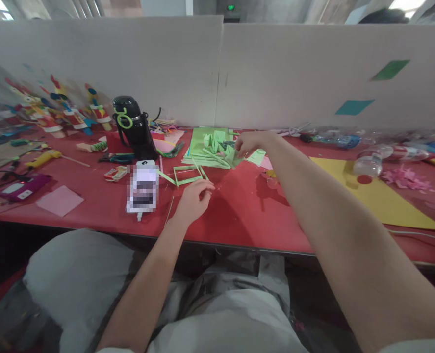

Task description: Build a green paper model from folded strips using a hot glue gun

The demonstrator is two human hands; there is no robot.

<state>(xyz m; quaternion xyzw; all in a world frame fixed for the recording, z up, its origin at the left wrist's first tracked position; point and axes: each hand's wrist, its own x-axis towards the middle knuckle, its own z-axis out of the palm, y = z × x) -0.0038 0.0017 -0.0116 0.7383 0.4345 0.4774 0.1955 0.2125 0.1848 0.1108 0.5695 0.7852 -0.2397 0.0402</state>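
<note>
My left hand [196, 197] is low over the front of the red table, its fingers curled closed at the near side of a small angular frame of light green paper strips [176, 183]. Part of the frame is behind the fingers. Farther off, my right hand [249, 143] reaches to the pile of green paper scraps [214, 142]. Its fingers are pinched together on a green paper piece [232, 158] at the pile's right edge. Under the scraps lies a stack of green paper sheets [198, 133]. A thin stick [169, 211] rests beside my left wrist.
Left of my hands are a phone [142, 189], a black bottle [134, 127], pliers [117, 158], a yellow glue gun [43, 159] and a pink sheet [60, 200]. On the right, a plastic bottle [367, 166] lies on yellow card [382, 198]. A white partition [129, 63] stands behind.
</note>
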